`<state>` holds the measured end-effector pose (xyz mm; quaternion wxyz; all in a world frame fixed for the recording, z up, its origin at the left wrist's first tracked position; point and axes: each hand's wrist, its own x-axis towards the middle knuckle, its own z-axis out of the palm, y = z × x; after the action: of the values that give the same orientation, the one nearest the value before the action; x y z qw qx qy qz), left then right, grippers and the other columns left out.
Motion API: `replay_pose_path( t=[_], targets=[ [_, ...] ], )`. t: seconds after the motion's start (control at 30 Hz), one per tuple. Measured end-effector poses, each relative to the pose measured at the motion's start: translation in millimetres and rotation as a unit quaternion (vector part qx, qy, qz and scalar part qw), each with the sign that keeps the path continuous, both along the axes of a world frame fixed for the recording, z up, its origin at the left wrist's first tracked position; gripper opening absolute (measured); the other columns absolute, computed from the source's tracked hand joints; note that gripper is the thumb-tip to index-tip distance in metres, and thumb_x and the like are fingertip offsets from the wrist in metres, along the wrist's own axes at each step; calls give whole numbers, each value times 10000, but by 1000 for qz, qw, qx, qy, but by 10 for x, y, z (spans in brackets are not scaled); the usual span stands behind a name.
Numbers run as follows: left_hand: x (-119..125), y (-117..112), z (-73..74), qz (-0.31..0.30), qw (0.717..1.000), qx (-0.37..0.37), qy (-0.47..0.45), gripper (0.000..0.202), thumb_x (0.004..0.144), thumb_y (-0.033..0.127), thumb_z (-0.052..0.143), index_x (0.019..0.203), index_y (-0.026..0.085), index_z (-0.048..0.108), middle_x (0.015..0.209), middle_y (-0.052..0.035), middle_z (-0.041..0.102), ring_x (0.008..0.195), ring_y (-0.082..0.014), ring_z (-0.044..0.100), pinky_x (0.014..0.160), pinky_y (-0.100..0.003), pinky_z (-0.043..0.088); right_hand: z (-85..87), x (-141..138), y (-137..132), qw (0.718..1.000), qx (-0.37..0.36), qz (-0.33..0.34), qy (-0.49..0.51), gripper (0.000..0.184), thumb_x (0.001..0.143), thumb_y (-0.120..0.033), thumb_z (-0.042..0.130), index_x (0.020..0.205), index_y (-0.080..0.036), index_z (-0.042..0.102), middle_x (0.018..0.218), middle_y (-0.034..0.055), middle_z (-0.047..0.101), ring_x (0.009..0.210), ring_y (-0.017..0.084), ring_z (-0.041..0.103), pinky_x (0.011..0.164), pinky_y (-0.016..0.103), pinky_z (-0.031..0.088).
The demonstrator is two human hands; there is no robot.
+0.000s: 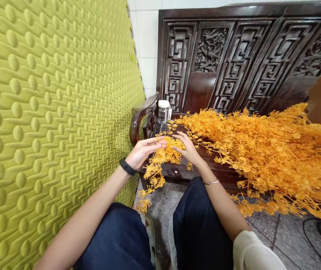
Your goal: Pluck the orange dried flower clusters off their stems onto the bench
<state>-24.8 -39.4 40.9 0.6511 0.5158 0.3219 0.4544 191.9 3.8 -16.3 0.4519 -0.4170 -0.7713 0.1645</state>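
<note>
A small pile of orange plastic flower sprigs (173, 153) lies on the seat of a dark wooden bench, with a trailing strand (153, 172) hanging over the front edge. My left hand (146, 149) is at the pile's left side, fingers stretched out towards the sprigs and slightly apart. Some orange bits show right by its fingertips; whether they touch is hard to see. On the other side, my right hand (187, 149) has its fingers spread, with the fingertips over the pile's right edge. Neither hand visibly grips anything.
A large heap of orange plastic flowers (261, 146) covers the bench to the right and spills over its front. At the back left stands a clear jar with a white lid (163, 112). The carved backrest (205, 80) rises behind; a yellow-green padded wall (64, 101) borders the left.
</note>
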Motion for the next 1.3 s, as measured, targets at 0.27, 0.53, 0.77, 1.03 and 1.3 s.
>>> replay_pose_path(
  t=[0.27, 0.53, 0.77, 1.03, 1.3],
  targets=[
    [36, -119, 81, 122, 977, 115, 131, 314, 519, 315, 809, 676, 120, 621, 693, -17, 663, 650, -118, 595, 702, -280, 472, 282, -270, -476, 963, -53, 152, 214, 259, 816, -453, 571, 899, -216, 635, 889, 45, 653, 864, 172, 625, 821, 340, 498],
    [182, -427, 199, 134, 940, 168, 263, 333, 662, 413, 700, 565, 125, 565, 517, 7, 570, 493, -80, 486, 498, -211, 372, 329, -379, -667, 955, -96, 173, 220, 232, 690, -355, 733, 856, -221, 641, 814, 6, 658, 777, 143, 628, 768, 295, 506],
    [70, -385, 275, 50, 969, 125, 208, 288, 655, 374, 716, 772, 119, 651, 720, -40, 671, 656, -127, 605, 666, -265, 484, 295, -298, -602, 946, -98, 154, 270, 158, 744, -307, 690, 866, -227, 629, 859, 7, 669, 802, 138, 636, 777, 303, 508],
    [60, -325, 137, 6, 942, 163, 294, 247, 753, 382, 609, 719, 140, 572, 618, 15, 569, 574, -93, 528, 587, -231, 428, 266, -340, -584, 951, -105, 137, 258, 150, 785, -355, 626, 811, -212, 591, 804, 2, 609, 757, 129, 589, 734, 292, 487],
    [60, -226, -72, 0, 938, 162, 307, 256, 732, 382, 606, 685, 150, 508, 622, 20, 551, 578, -95, 500, 597, -240, 416, 247, -345, -535, 942, -173, 184, 221, 251, 693, -351, 721, 832, -207, 571, 793, -2, 603, 745, 119, 584, 732, 282, 489]
  ],
)
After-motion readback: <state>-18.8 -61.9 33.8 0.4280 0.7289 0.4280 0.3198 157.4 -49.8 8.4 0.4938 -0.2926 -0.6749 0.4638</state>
